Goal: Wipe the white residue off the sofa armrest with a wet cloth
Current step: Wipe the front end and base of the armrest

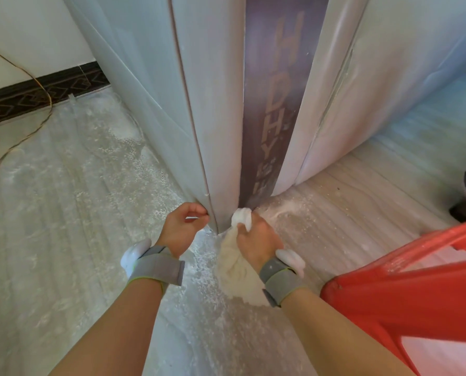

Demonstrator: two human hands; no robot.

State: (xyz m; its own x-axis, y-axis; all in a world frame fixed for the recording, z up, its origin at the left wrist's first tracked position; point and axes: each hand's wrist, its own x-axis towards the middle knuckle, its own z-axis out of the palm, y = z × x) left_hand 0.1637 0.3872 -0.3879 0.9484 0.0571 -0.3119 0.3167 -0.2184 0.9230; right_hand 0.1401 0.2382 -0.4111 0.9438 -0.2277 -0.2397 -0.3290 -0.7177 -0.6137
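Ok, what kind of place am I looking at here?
Probably a room in a home under renovation or fresh cleanup. A pale sofa armrest stands on a floor strewn with white dust, a patterned skirting board runs along the wall, and the right hand presses a cloth to the armrest's base.

Grey wrist straps (pixel 155 267) with white, perhaps plastic, units.
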